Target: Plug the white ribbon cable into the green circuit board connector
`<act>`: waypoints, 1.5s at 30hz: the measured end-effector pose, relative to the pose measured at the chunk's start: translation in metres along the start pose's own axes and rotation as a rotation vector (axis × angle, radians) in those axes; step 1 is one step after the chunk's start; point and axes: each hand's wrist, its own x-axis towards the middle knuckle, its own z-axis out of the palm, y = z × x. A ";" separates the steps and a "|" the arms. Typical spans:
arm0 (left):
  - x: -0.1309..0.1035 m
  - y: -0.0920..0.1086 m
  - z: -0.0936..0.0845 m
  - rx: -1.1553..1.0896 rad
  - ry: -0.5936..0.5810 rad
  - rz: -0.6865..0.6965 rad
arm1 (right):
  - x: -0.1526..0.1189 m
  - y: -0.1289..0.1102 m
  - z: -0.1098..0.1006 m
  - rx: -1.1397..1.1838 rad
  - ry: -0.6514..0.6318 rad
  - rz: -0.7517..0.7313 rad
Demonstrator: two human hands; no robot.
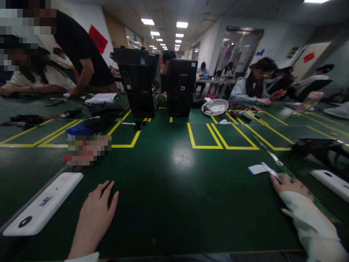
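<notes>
My left hand (98,203) lies palm down on the green tabletop (174,203), its fingers stretched out and slightly apart, holding nothing. To its left is a long white device (45,205) with a dark round lens. At the right, my right hand (293,186) is closed over a long, narrow green circuit board (285,168), which runs out beyond the fingers and back under the forearm. A white flat ribbon cable (259,169) with a blue end sticks out leftward beside the thumb. The fingertips are partly hidden, and the board lies slanted along the table.
Two black computer towers (137,83) stand at the far middle. A white basket (215,107) sits right of them. Yellow tape (207,147) marks rectangles. Another white device (331,183) and a black object (316,151) lie right. Cables (29,120) lie far left. Several people work around.
</notes>
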 end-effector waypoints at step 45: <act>-0.001 0.005 -0.007 -0.050 -0.006 -0.027 | -0.216 -0.258 0.029 0.330 -0.288 -1.734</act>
